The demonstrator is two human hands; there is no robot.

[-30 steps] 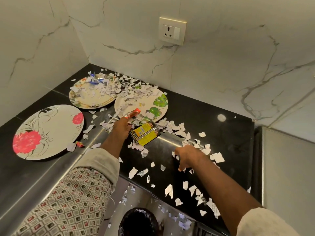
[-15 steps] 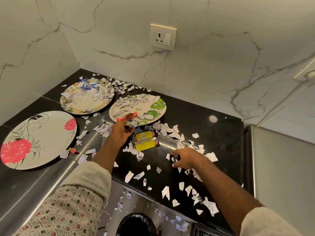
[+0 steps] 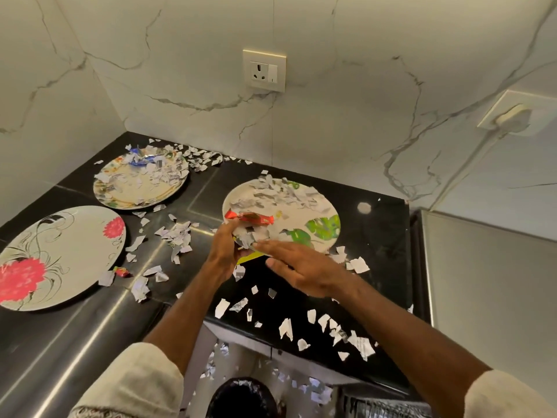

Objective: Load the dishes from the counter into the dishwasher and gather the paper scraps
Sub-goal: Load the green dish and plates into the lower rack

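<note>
Three plates lie on the black counter (image 3: pixel 376 236). A red-flower plate (image 3: pixel 69 236) is at the left. A scrap-covered plate (image 3: pixel 120 194) sits at the back, and a green-leaf plate (image 3: pixel 324 227) with scraps is in the middle. My left hand (image 3: pixel 224 251) grips a red wrapper (image 3: pixel 250 218) and a bunch of paper scraps (image 3: pixel 248 236) over the leaf plate's near edge. The fingers of my right hand (image 3: pixel 301 268) are straight and touch that bunch. A yellow packet (image 3: pixel 248 258) peeks out under the hands. Loose paper scraps (image 3: pixel 355 342) litter the counter front.
A black bin (image 3: pixel 241 398) stands below the counter edge, with scraps around it on the floor. A small red candy wrapper (image 3: pixel 121 271) lies by the flower plate. Wall sockets (image 3: pixel 264 70) are on the marble wall. A steel appliance top (image 3: pixel 494 291) adjoins the counter on the right.
My right hand left the scraps on the counter and came up to my left hand. The left hand, still holding the red wrapper, now also holds a bunch of scraps.
</note>
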